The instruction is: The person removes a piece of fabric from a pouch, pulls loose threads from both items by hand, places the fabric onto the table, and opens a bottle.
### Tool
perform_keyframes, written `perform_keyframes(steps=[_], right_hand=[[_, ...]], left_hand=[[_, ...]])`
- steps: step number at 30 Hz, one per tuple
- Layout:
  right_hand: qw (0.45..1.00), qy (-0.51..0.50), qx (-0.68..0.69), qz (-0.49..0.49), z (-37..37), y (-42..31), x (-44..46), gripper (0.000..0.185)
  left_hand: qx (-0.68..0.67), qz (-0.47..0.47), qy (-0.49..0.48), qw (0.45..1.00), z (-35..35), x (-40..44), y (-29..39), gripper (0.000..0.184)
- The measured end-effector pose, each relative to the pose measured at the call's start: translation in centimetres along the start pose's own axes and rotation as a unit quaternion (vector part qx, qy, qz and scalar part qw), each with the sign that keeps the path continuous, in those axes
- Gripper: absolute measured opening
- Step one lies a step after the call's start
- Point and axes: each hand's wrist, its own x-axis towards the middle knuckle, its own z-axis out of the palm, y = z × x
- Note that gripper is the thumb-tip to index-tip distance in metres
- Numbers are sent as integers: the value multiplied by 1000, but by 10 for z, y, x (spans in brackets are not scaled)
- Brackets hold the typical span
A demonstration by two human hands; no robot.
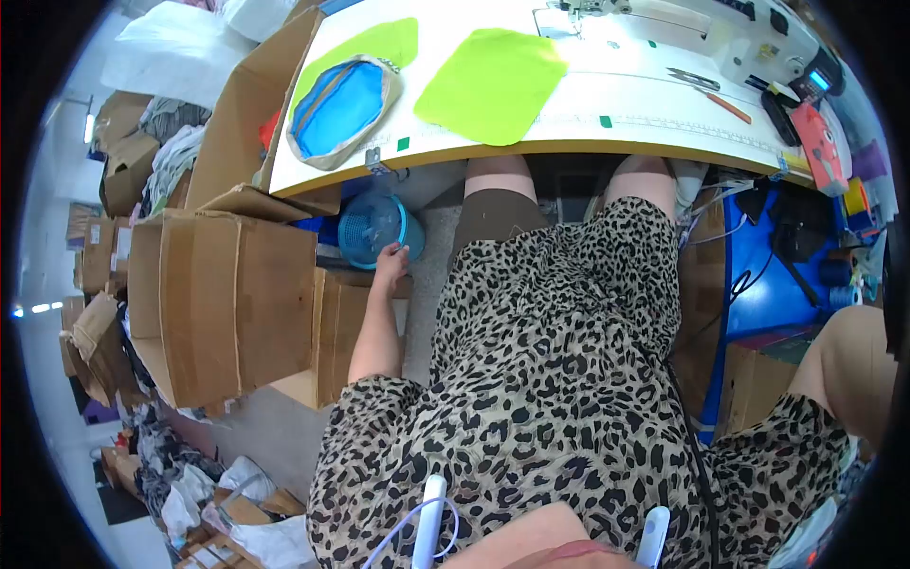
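My left hand (393, 257) hangs low beside the table, its curled fingers closed at the rim of a blue plastic basket (371, 230) on the floor. My right arm reaches out past the right edge of the view, so that hand is hidden. On the white sewing table (588, 100) lies a blue-lined pouch (343, 106) with a beige border, partly over a lime green fabric piece (391, 38). A second lime green fabric piece (493, 85) lies flat to its right.
A sewing machine (758, 43) stands at the table's far right. Thread snips (695, 78), an orange-handled tool (728, 106) and a pink case (821, 149) lie nearby. Cardboard boxes (232, 303) crowd the left side. Thread spools (844, 296) sit at the right.
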Motion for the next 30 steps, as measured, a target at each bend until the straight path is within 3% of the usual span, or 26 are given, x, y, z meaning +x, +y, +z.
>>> perform_keyframes(steps=[3, 5, 6, 8, 11, 12, 14, 16, 17, 18, 20, 21, 24, 27, 30], right_hand=[[1000, 4, 3, -7, 4, 21, 2, 46], [1000, -16, 4, -19, 4, 36, 16, 45], [999, -20, 4, -26, 6, 44, 21, 44], [1000, -15, 10, -16, 16, 60, 19, 43], [999, -28, 22, -17, 34, 84, 29, 42], [999, -34, 26, -20, 40, 92, 33, 42], [998, -43, 27, -30, 49, 108, 42, 41], [998, -48, 24, -42, 57, 121, 56, 41], [993, -82, -45, 77, 82, 154, 40, 38], [983, -100, -84, 133, 119, 170, 26, 33], [959, -163, -164, 166, 165, 208, 5, 43], [951, -200, -223, 76, 179, 229, 0, 54], [906, -257, -335, 21, 202, 259, -7, 60], [888, -301, -334, 92, 211, 270, -15, 63], [896, -291, -323, 85, 209, 271, -16, 63]], left_hand=[[0, 34, -29, 999, 12, -16, 19, 46], [95, 52, -102, 989, 16, -38, 49, 50], [169, 137, -104, 970, 22, -56, 68, 41], [241, 258, -217, 910, 25, -96, 125, 29], [78, 327, -335, 880, 36, -190, 238, 20], [81, 368, -303, 875, 40, -194, 263, 22], [164, 485, -129, 849, 54, -190, 313, 26], [202, 533, -57, 820, 72, -169, 361, 25], [201, 545, -41, 813, 85, -148, 379, 26], [200, 558, -23, 805, 98, -126, 392, 27], [266, 584, 37, 766, 123, -99, 415, 28], [262, 576, 19, 774, 138, -75, 424, 30], [332, 545, 47, 769, 165, -68, 435, 29], [331, 515, 73, 787, 187, -50, 434, 28], [333, 509, 99, 788, 195, -53, 430, 21]])
